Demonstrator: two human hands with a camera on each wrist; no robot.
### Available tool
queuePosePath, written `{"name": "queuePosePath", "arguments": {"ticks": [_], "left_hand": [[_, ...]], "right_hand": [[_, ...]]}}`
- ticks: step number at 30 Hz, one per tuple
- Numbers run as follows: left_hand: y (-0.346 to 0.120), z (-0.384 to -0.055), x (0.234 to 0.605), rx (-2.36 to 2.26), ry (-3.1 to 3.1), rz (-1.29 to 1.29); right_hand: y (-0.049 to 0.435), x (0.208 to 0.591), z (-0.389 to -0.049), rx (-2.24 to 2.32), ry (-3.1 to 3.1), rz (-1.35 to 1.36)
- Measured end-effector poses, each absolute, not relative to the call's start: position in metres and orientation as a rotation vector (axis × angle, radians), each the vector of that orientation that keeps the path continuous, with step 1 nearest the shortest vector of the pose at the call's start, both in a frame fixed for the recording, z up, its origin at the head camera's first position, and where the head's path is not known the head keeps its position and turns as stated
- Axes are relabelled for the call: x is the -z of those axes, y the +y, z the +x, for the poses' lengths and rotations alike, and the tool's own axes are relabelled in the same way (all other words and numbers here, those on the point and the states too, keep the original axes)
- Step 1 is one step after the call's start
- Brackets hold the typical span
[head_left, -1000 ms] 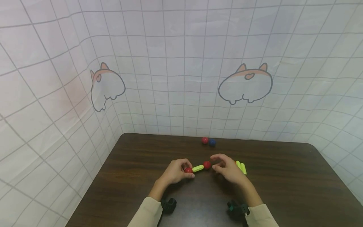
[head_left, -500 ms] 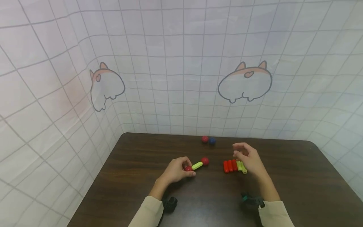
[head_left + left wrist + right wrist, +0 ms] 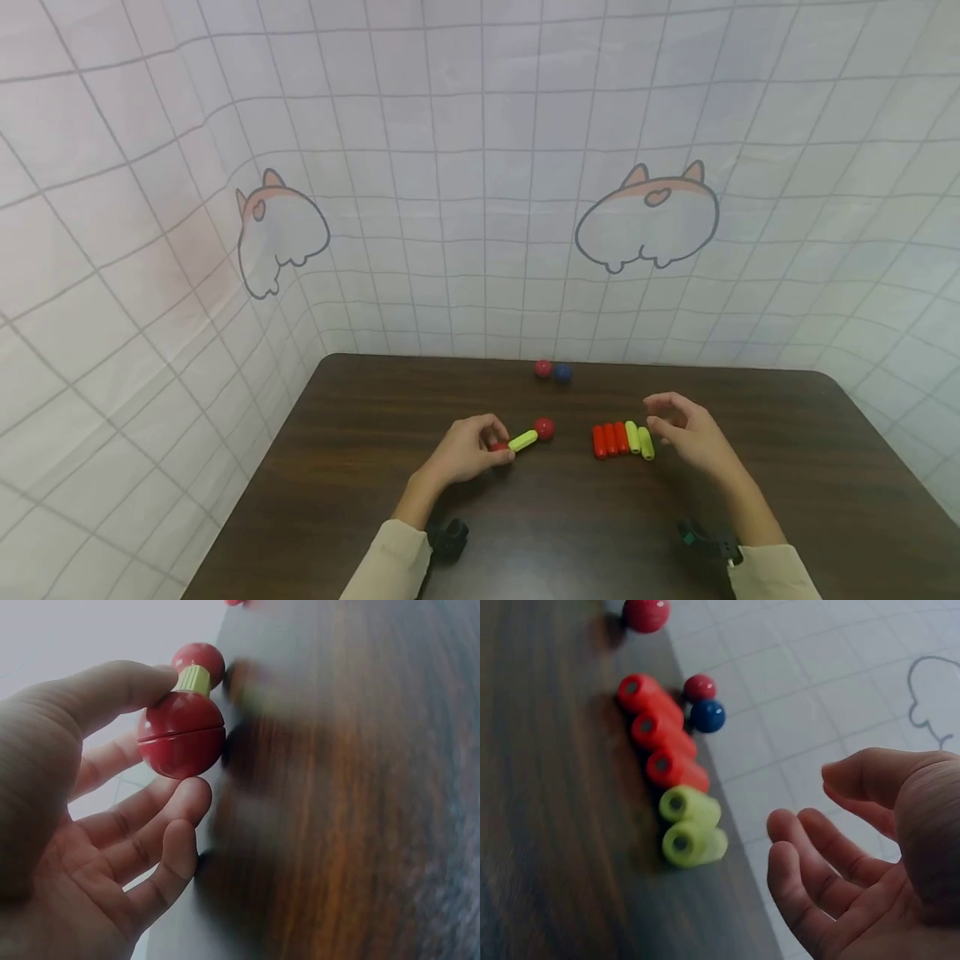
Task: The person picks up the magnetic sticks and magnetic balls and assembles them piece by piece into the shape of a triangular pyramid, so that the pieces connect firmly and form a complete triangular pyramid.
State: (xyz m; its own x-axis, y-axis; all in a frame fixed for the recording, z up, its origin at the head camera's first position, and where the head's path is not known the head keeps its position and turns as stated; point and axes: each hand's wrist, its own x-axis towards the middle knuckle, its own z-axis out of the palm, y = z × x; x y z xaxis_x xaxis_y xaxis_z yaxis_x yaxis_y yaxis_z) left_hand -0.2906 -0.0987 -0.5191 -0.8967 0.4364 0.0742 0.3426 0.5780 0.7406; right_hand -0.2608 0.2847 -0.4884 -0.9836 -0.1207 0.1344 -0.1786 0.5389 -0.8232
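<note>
My left hand grips a red ball, thumb on one side and fingers curled round the other. From that ball a yellow-green rod runs away to a second red ball at its far end, the three in one line. The hand partly covers the nearer ball in the head view. Just right of a short row of rods, my right hand hovers over the table with loosely bent fingers and nothing in them. That row has red rods on the left and two yellow-green rods beside them.
Near the back edge of the dark wooden table, a red ball and a blue ball lie side by side. A white checked curtain closes off the back and sides.
My right hand has moved right, from beside the far red ball to past the rods, uncovering the row. My left hand keeps its grip in about the same place.
</note>
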Motion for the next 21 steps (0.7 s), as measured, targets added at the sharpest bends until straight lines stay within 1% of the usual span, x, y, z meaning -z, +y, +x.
{"name": "queuePosePath", "arguments": {"ticks": [10, 21], "left_hand": [[-0.1, -0.29, 0.52, -1.255, 2.667, 0.655], [-0.104, -0.292, 0.521, -1.259, 2.66, 0.665]], "right_hand": [[0.293, 0.511, -0.263, -1.394, -2.885, 0.269], [0.292, 0.513, -0.263, -1.257, -2.977, 0.209]]}}
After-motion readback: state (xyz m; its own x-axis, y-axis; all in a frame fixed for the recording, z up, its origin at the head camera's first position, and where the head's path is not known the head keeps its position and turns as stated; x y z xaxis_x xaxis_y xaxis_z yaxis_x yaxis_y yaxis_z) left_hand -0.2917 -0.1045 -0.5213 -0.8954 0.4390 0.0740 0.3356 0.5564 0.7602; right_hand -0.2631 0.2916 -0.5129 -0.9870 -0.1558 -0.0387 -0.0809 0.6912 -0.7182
